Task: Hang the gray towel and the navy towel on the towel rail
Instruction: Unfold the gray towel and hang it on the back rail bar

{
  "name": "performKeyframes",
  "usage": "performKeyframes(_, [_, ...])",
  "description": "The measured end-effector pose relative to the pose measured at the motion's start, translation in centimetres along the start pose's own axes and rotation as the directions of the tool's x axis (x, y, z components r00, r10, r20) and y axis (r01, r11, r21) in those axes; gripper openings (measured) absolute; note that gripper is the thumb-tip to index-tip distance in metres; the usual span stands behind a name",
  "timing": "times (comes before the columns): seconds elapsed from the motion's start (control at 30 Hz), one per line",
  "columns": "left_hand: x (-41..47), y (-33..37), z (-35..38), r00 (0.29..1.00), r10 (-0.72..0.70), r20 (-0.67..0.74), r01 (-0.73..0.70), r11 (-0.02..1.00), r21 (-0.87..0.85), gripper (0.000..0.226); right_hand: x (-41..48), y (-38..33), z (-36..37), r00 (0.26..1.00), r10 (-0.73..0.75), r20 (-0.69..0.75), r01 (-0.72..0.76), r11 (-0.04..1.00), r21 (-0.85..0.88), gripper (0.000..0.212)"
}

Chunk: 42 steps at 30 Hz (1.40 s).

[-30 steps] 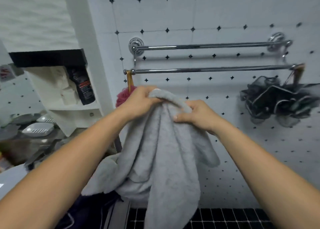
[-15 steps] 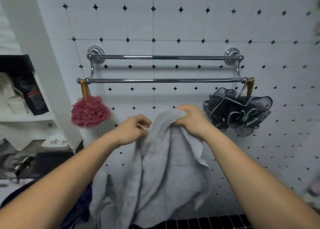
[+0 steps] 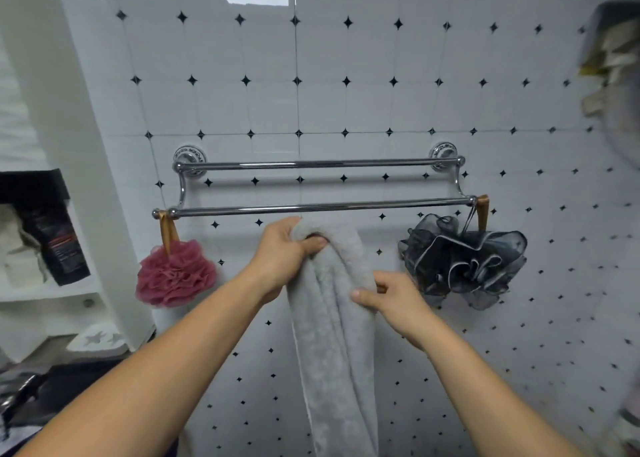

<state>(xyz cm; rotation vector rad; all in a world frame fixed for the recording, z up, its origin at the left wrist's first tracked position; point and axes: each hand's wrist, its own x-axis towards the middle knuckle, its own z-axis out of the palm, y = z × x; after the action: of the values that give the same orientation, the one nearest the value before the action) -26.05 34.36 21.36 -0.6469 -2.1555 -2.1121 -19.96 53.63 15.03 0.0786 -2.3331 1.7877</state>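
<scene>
The gray towel [image 3: 336, 345] hangs down in a long bunched fold in front of the tiled wall. My left hand [image 3: 284, 255] grips its top end just below the front bar of the chrome double towel rail [image 3: 318, 208]. Lower and to the right, my right hand [image 3: 391, 297] pinches the towel's right edge. The towel's top sits just under the front bar, and whether it touches is unclear. Both bars are bare between the brackets. A dark bundle, possibly the navy towel [image 3: 62, 384], lies at the lower left.
A pink bath pouf [image 3: 175, 276] hangs from the rail's left end and a dark gray pouf [image 3: 464, 262] from its right end. A white shelf unit [image 3: 69, 294] with a dark bottle [image 3: 59, 242] stands at the left. Blurred objects sit at the right edge.
My left hand has risen with the towel's top end to just under the front bar. My right hand has slid down the towel's right edge. The towel now hangs narrower and straighter.
</scene>
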Motion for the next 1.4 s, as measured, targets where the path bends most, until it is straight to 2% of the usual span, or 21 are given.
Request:
performKeyframes(0.07, [-0.2,-0.1,-0.4,0.998,-0.031,0.051,0.028,0.998,0.059,0.019,0.7,0.0,0.0,0.989,-0.064,-0.135,0.064,0.998,-0.007,0.010])
performKeyframes(0.13, [-0.6,-0.2,-0.9,0.989,-0.080,0.126,0.064,0.989,0.130,0.025,1.5,-1.2,-0.2,0.972,-0.133,-0.194,0.123,0.990,-0.067,0.003])
performKeyframes(0.23, [-1.3,-0.3,-1.5,0.956,-0.167,0.239,0.136,0.981,0.140,0.031,2.2,-3.0,0.1,0.963,-0.208,-0.170,0.176,0.967,-0.186,0.017])
performKeyframes(0.33, [-2.4,-0.2,-2.1,0.919,-0.216,0.329,0.205,0.976,0.066,0.036,2.7,-3.9,0.7,0.960,-0.228,-0.165,0.192,0.959,-0.209,0.018])
performKeyframes(0.4, [-2.4,0.5,-3.0,0.935,-0.198,0.295,0.190,0.980,0.058,0.027,2.9,-3.6,0.7,0.960,-0.228,-0.160,0.191,0.957,-0.216,0.013])
performKeyframes(0.47, [-1.8,1.5,-3.9,0.972,-0.143,0.188,0.126,0.987,0.098,0.013,2.7,-2.6,0.4,0.968,-0.222,-0.116,0.180,0.939,-0.292,0.016])
performKeyframes(0.6, [-0.9,3.6,-4.1,0.998,-0.023,0.058,0.018,0.997,0.079,0.016,1.5,1.6,1.4,0.991,-0.122,-0.051,0.077,0.850,-0.522,0.029])
performKeyframes(0.73, [-0.7,6.0,-2.8,0.993,0.073,0.089,-0.079,0.995,0.066,0.012,0.1,7.1,2.4,0.995,0.101,-0.014,-0.098,0.898,-0.429,0.010])
performKeyframes(0.9, [-0.4,7.6,-3.2,0.985,0.172,0.014,-0.173,0.983,0.057,0.013,-1.2,12.4,3.9,0.962,0.258,-0.087,-0.271,0.932,-0.240,0.014])
performKeyframes(0.97, [-0.2,7.3,-4.4,0.983,0.180,-0.039,-0.173,0.975,0.141,0.014,-1.6,13.1,3.8,0.945,0.289,-0.156,-0.311,0.939,-0.147,0.010])
performKeyframes(1.03, [0.4,6.3,-5.8,0.985,0.150,-0.081,-0.110,0.924,0.366,0.017,-1.5,12.6,3.4,0.943,0.259,-0.206,-0.282,0.955,-0.087,0.021])
performKeyframes(1.1, [0.8,4.6,-7.1,0.992,0.083,-0.092,-0.011,0.800,0.600,0.018,-1.0,11.0,3.1,0.962,0.185,-0.202,-0.201,0.978,-0.059,0.024])
performKeyframes(1.13, [0.5,3.6,-7.4,0.997,0.038,-0.071,0.019,0.748,0.664,0.017,-0.7,9.8,3.1,0.973,0.138,-0.183,-0.151,0.987,-0.056,0.026])
performKeyframes(1.17, [-0.1,2.4,-7.3,0.999,-0.027,-0.029,0.040,0.703,0.710,0.023,-0.4,8.5,3.2,0.984,0.090,-0.152,-0.099,0.994,-0.052,0.025])
performKeyframes(1.23, [-1.7,-0.2,-6.1,0.974,-0.183,0.134,0.010,0.626,0.780,0.055,0.2,5.8,3.6,0.997,-0.006,-0.078,0.002,0.999,-0.047,0.021])
performKeyframes(1.3, [-3.3,-2.5,-4.0,0.910,-0.298,0.289,-0.035,0.640,0.768,0.072,0.7,3.2,4.4,0.995,-0.097,-0.024,0.096,0.994,-0.050,0.020])
performKeyframes(1.33, [-3.7,-3.5,-3.0,0.886,-0.313,0.341,-0.038,0.684,0.728,0.067,0.8,2.0,4.8,0.991,-0.133,-0.006,0.132,0.989,-0.067,0.020])
performKeyframes(1.4, [-4.0,-4.8,-1.5,0.891,-0.279,0.357,0.008,0.796,0.605,0.035,1.1,-0.1,5.3,0.981,-0.195,0.004,0.194,0.972,-0.131,0.021])
